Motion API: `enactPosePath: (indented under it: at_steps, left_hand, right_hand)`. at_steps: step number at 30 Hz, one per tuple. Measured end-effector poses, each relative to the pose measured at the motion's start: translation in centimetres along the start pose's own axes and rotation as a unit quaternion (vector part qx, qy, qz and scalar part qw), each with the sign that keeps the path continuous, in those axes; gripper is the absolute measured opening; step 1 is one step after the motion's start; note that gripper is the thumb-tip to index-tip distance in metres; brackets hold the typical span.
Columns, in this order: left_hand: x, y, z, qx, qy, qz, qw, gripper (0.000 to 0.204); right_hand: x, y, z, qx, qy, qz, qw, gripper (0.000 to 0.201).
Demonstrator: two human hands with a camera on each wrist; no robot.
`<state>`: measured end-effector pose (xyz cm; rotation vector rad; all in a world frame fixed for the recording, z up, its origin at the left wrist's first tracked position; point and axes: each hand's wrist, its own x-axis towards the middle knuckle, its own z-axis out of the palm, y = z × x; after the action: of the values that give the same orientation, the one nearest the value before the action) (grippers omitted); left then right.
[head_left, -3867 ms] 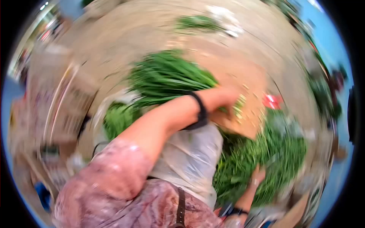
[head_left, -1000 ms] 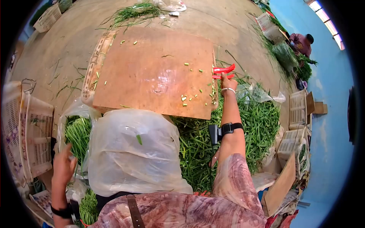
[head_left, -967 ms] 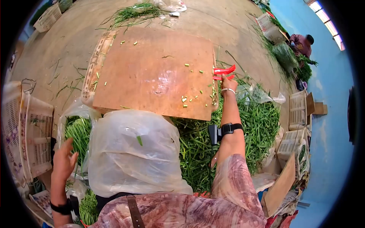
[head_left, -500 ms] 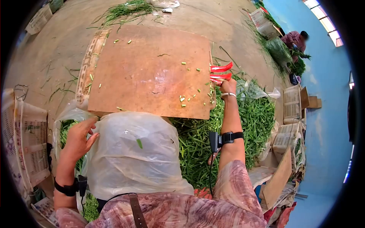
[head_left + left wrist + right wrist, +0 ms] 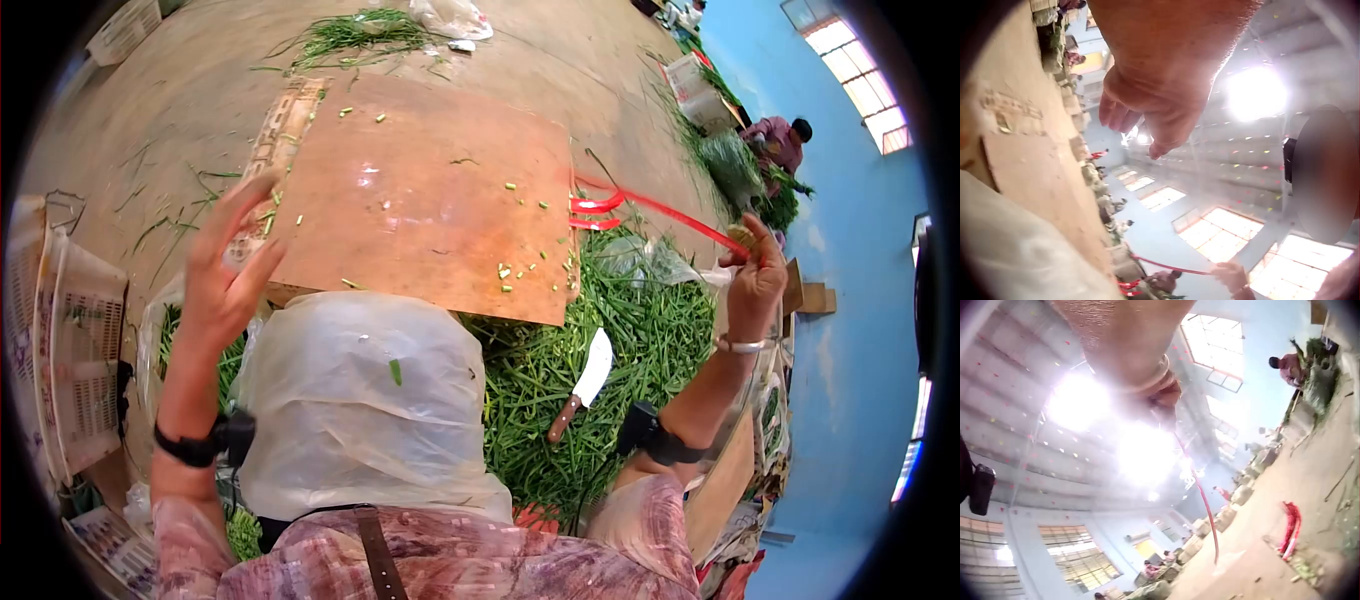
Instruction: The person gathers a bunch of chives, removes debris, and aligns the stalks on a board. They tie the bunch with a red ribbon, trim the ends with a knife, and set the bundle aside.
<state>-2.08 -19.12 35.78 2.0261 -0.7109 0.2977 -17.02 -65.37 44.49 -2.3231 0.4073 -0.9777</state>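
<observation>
My right hand [image 5: 755, 285], raised over the right side, pinches one end of a long red strip [image 5: 685, 215]. The strip stretches left toward more red strips [image 5: 597, 222] at the right edge of a wooden board [image 5: 430, 200]. In the right wrist view the strip [image 5: 1207, 506] hangs from the fingers, partly washed out by glare. My left hand [image 5: 225, 275] is up at the board's left side, fingers spread and holding nothing; in the left wrist view the hand [image 5: 1154, 94] is bent at the wrist. Short cut green stem pieces [image 5: 505, 275] are scattered on the board.
A knife [image 5: 597, 368] with a brown handle lies on a heap of long green leaves [image 5: 650, 340] at right. Clear plastic sheeting [image 5: 370, 400] covers my lap. White crates [image 5: 85, 340] stand at left. Another person [image 5: 780, 145] works by the blue wall.
The green bunch seen earliest has left the board. My right hand has drawn one red strip out, up and rightward. The left hand has risen beside the board. The knife has come into view.
</observation>
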Motion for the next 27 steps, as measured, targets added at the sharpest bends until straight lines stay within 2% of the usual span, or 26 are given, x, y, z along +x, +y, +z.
enactPosePath:
  at_steps: [2, 3, 4, 6, 8, 9, 10, 11, 12, 13, 14, 15, 16, 18, 19, 21, 22, 23, 24, 25, 27]
  left_hand:
    - [3.2, 1.5, 1.3, -0.003, 0.011, 0.106, 0.994, 0.049]
    - [4.5, 2.4, 2.0, 0.019, 0.036, 0.146, 0.988, 0.049]
    - [5.7, 3.3, 2.8, 0.045, 0.059, 0.184, 0.980, 0.051]
    - [7.1, 3.4, 5.2, 0.001, -0.003, 0.145, 0.989, 0.056]
    - [6.6, 0.5, 8.1, -0.015, -0.043, 0.099, 0.994, 0.057]
    - [6.3, -0.5, 8.1, -0.075, -0.165, 0.038, 0.983, 0.052]
    - [5.7, -1.6, 7.8, -0.138, -0.278, -0.030, 0.950, 0.046]
    - [4.6, -3.2, 8.6, -0.198, -0.306, -0.104, 0.925, 0.038]
    - [3.2, -4.5, 9.0, -0.258, -0.320, -0.182, 0.893, 0.031]
    - [2.3, -5.0, 8.7, -0.297, -0.326, -0.208, 0.873, 0.025]
    - [1.6, -5.4, 8.5, -0.337, -0.330, -0.231, 0.851, 0.020]
    - [1.1, -5.6, 8.1, -0.325, -0.335, -0.245, 0.850, 0.021]
    - [0.9, -5.7, 7.9, -0.316, -0.346, -0.254, 0.846, 0.023]
    - [0.7, -6.5, 8.5, -0.319, -0.340, -0.345, 0.815, 0.023]
    - [0.8, -7.3, 9.6, -0.319, -0.330, -0.353, 0.815, 0.023]
    - [0.6, -9.8, 12.3, -0.371, -0.303, -0.445, 0.757, 0.023]
    - [0.5, -10.4, 13.4, -0.371, -0.294, -0.451, 0.756, 0.023]
    - [0.3, -10.9, 14.4, -0.405, -0.247, -0.461, 0.750, 0.021]
    - [-0.1, -11.5, 14.6, -0.436, -0.202, -0.469, 0.741, 0.021]
    - [0.1, -11.5, 14.7, -0.454, -0.181, -0.473, 0.733, 0.021]
    - [1.0, -10.9, 14.2, -0.455, -0.182, -0.485, 0.724, 0.022]
  right_hand:
    - [1.4, -4.0, 1.4, 0.043, -0.045, -0.087, 0.994, 0.032]
    - [2.2, -5.5, 2.4, 0.052, -0.052, -0.096, 0.993, 0.032]
    - [2.8, -6.8, 3.6, 0.081, -0.104, -0.105, 0.986, 0.031]
    - [3.8, -8.7, 6.6, 0.128, -0.200, -0.113, 0.965, 0.029]
    - [4.4, -9.7, 9.8, 0.153, -0.247, -0.103, 0.951, 0.028]
    - [4.6, -10.0, 11.8, 0.167, -0.283, -0.086, 0.941, 0.028]
    - [5.2, -9.6, 13.2, 0.152, -0.309, -0.080, 0.936, 0.028]
    - [5.8, -8.5, 14.6, 0.211, -0.343, -0.099, 0.910, 0.030]
    - [5.9, -8.5, 15.8, 0.174, -0.345, -0.128, 0.913, 0.032]
    - [6.1, -8.1, 17.4, 0.152, -0.336, -0.123, 0.921, 0.032]
    - [6.6, -7.7, 18.7, 0.173, -0.365, -0.099, 0.909, 0.032]
    - [6.8, -7.2, 20.4, 0.196, -0.366, -0.043, 0.909, 0.029]
    - [7.3, -5.8, 22.4, 0.235, -0.369, -0.030, 0.898, 0.028]
    - [7.2, -4.1, 27.0, 0.312, -0.348, 0.088, 0.880, 0.037]
    - [6.6, -3.2, 29.2, 0.333, -0.323, 0.154, 0.872, 0.043]
    - [4.9, -1.4, 33.0, 0.213, -0.279, 0.215, 0.911, 0.053]
    - [3.5, -2.2, 33.2, 0.055, -0.299, 0.116, 0.945, 0.055]
    - [1.7, -4.0, 33.9, 0.057, -0.309, 0.112, 0.943, 0.055]
    - [-0.6, -6.0, 34.1, -0.065, -0.301, -0.057, 0.950, 0.054]
    - [-2.7, -7.5, 34.3, -0.182, -0.279, -0.223, 0.916, 0.052]
    - [-6.8, -8.9, 35.9, -0.117, -0.387, -0.231, 0.885, 0.047]
